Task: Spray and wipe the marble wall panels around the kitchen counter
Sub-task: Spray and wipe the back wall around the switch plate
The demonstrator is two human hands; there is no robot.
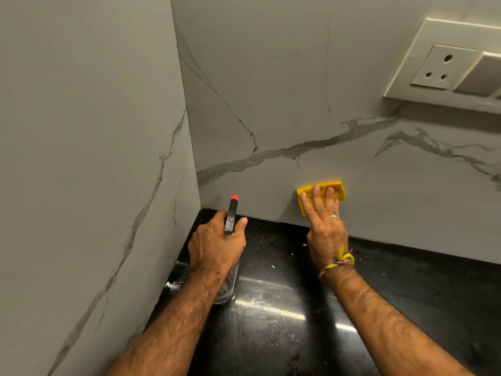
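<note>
No legible text, label, brand, number or sign appears on any surface in view.

One cloth [321,195], one spray bottle [230,234]

I've got the side wall [81,158] hard on my left meeting the back wall [271,90] in a tight corner, so no room there. The switch plate [447,69] juts out up right; the black counter [406,294] below stays open for passing.
</note>
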